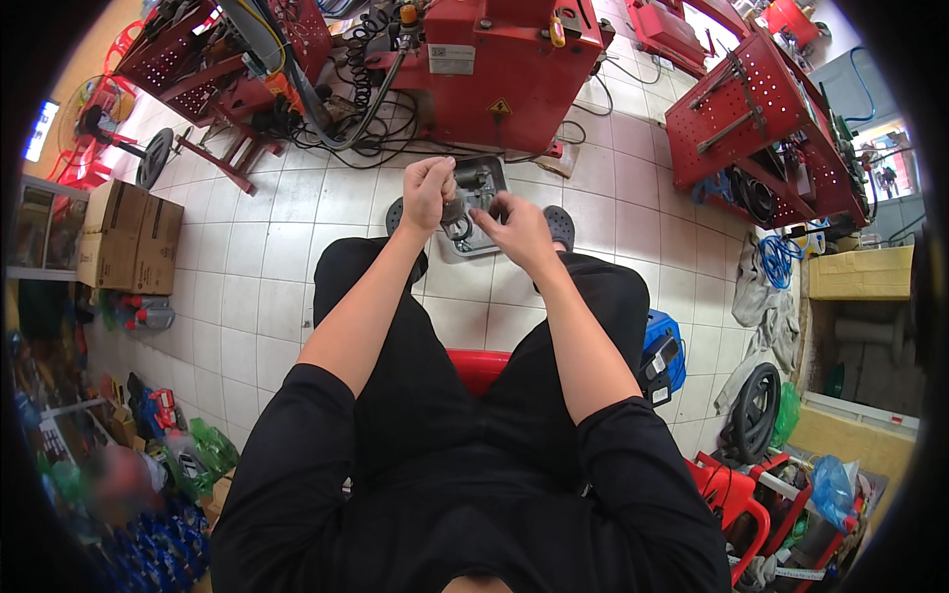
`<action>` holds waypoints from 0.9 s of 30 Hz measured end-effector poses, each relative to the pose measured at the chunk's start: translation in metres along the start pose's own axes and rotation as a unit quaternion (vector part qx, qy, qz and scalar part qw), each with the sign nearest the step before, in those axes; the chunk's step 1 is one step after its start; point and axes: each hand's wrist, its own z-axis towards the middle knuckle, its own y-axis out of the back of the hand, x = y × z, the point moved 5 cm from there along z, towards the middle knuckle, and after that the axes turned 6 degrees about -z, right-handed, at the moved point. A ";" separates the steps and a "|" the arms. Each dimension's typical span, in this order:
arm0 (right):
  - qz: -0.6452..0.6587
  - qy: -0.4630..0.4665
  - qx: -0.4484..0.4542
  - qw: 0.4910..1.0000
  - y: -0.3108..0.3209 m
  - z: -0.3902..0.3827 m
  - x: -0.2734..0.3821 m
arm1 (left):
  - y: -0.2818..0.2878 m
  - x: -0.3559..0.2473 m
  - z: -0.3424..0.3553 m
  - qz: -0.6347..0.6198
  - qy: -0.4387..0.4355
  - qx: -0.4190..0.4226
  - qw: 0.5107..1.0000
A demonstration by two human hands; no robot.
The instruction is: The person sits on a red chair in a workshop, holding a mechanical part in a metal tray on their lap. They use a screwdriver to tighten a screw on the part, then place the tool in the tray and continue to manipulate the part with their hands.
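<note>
I sit on a red stool point(479, 366) with both arms stretched out over my knees. My left hand point(427, 191) is closed in a fist around a small dark metal part point(455, 211), held above a grey metal tray point(480, 208) on the tiled floor. My right hand point(518, 227) pinches the same part from the right with thumb and fingertips. What the part is exactly stays hidden by the fingers. Grey shoes point(560, 225) show on either side of the tray.
A red machine point(494, 69) with black hoses point(366, 99) stands just beyond the tray. A red pegboard tool cart point(761, 128) is at the right, cardboard boxes point(129, 237) at the left, a blue tool case point(664, 354) and a tyre point(756, 410) by my right side.
</note>
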 end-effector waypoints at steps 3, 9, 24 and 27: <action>0.006 0.031 -0.001 0.999 -0.008 0.004 -0.006 | -0.001 0.005 -0.002 0.012 0.008 0.015 1.000; -0.028 0.128 -0.020 0.991 -0.025 0.001 -0.009 | -0.010 0.009 -0.005 0.036 0.015 0.036 0.999; 0.052 -0.043 0.160 0.985 -0.017 -0.009 0.000 | -0.003 0.006 -0.002 0.013 -0.002 0.015 1.000; -0.016 -0.026 0.115 0.993 -0.013 -0.001 -0.011 | -0.004 0.004 0.000 0.032 -0.016 0.021 0.999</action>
